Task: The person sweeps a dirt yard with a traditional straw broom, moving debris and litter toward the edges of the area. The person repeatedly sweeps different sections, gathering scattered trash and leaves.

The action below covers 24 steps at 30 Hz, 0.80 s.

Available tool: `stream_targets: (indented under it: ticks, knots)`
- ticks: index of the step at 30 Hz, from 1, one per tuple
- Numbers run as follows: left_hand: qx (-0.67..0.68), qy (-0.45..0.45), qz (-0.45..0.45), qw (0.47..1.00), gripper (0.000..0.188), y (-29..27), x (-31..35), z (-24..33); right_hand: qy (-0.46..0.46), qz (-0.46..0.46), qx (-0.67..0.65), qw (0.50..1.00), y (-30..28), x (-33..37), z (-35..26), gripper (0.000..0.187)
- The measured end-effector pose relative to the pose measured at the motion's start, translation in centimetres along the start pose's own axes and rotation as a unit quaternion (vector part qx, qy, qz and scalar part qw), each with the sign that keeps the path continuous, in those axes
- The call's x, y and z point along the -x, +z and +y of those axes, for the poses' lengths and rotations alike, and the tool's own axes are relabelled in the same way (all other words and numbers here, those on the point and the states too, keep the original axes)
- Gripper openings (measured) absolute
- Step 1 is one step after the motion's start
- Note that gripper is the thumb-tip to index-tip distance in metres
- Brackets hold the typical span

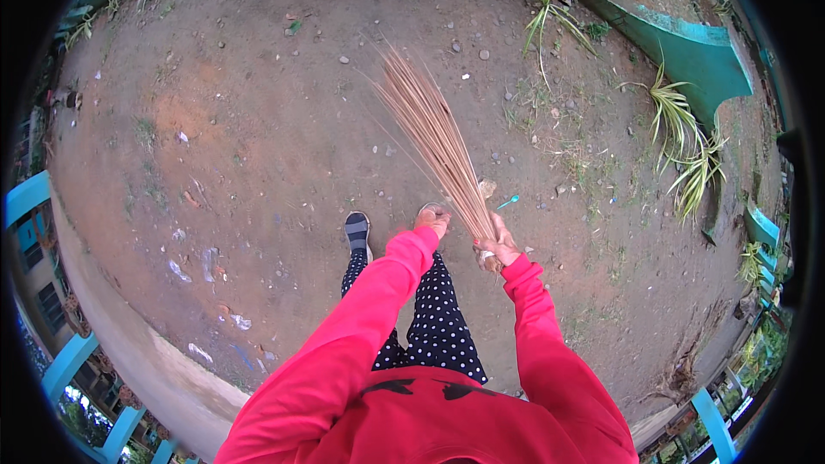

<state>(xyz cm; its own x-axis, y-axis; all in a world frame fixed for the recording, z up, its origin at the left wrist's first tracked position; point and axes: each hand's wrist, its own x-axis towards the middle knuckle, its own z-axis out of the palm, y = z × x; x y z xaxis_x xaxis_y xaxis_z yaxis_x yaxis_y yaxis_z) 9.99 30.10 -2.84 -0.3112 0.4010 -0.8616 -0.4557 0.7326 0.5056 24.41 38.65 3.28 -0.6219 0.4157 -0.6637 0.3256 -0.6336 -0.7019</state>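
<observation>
My right hand (502,246) is wrapped round the bound lower end of a stick broom (434,133), made of long thin brown ribs. The ribs fan out away from me, up and to the left. Something pale and crumpled, like plastic, shows at the butt below my fingers. My left hand (433,220) is to the left of the broom, apart from it, with its fingers curled in. What those fingers hold, if anything, is hidden. Just right of the broom lie a small turquoise plastic spoon (509,202) and a pale crumpled scrap (487,188).
Bare packed dirt (284,146) surrounds my feet, with scattered pebbles. Plastic scraps (241,321) lie to the left. A turquoise concrete border (679,47) curves along the far right, with striped leafy plants (675,112) beside it. A pale concrete edge (163,369) runs at lower left.
</observation>
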Motion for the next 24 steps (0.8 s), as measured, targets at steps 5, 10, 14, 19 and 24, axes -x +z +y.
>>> stream_targets:
  ticks: [5,10,14,19,24]
  knots:
    - [-0.007,-0.005,0.015,1.000,0.011,-1.6,0.3,1.5,-0.122,0.154,0.081,0.977,0.2,-1.3,-0.9,0.060]
    - [0.054,0.035,0.080,0.995,0.012,-3.5,-0.2,1.9,0.070,0.150,0.126,0.978,5.0,-10.5,-0.5,0.052]
    - [0.106,0.069,0.201,0.971,0.013,-5.8,-0.5,0.9,0.161,-0.092,0.016,0.982,8.3,-11.2,-0.3,0.062]
    - [0.111,0.032,0.220,0.969,0.020,-6.3,-0.2,0.6,-0.075,-0.087,0.084,0.990,8.1,-5.3,-0.8,0.069]
    - [-0.039,0.012,0.005,0.999,0.026,-5.0,0.8,1.9,0.067,0.181,-0.097,0.976,11.3,-2.6,1.7,0.058]
